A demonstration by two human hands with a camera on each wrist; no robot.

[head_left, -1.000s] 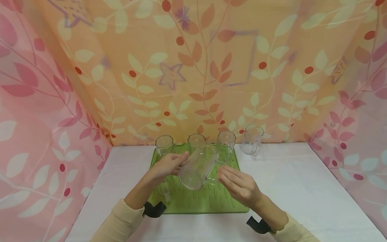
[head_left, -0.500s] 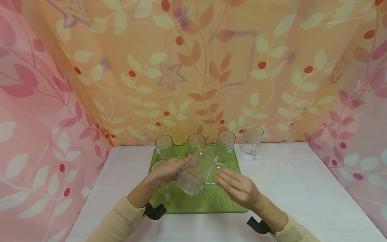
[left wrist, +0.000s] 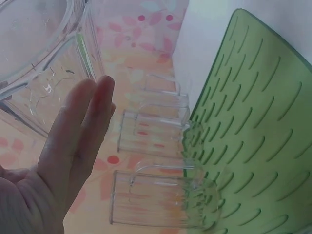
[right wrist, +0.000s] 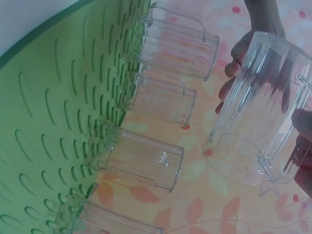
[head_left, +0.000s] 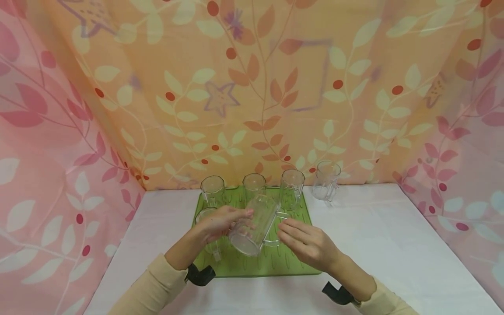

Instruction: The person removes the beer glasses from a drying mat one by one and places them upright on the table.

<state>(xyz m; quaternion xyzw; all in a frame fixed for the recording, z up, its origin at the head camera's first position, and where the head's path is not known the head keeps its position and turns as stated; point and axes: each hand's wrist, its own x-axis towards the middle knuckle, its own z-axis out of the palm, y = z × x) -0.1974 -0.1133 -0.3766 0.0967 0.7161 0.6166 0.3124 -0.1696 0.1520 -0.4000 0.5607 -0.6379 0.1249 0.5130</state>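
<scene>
Between both hands, over the drying mat: one clear straight-sided mug (head_left: 257,227), tilted, handle (head_left: 271,242) toward the right hand (head_left: 309,245). Glass or plastic, can't tell. My read: rigid, moderate weight if glass, slick on smooth walls, chips or breaks if dropped. Best hold is the handle, plus the other palm round the body against slip and twist. Don't squeeze the rim.

Right hand: fingers curled in at the handle, little gap left; exact finger wrap hard to see. Left hand (head_left: 223,222): part-spread round the wall, thumb side and fingers on either side of the body, fingers rather long in the left wrist view.

Green drying mat (head_left: 283,264) below, ridged, should grip a base okay. Back row standing on it: left mug (head_left: 213,190), middle mug (head_left: 253,183), right mug (head_left: 292,183). Front-left mug (head_left: 204,214) half hidden behind the left hand, so mind knocks. Off-mat mug (head_left: 326,180) stands on the white table (head_left: 393,245).
</scene>
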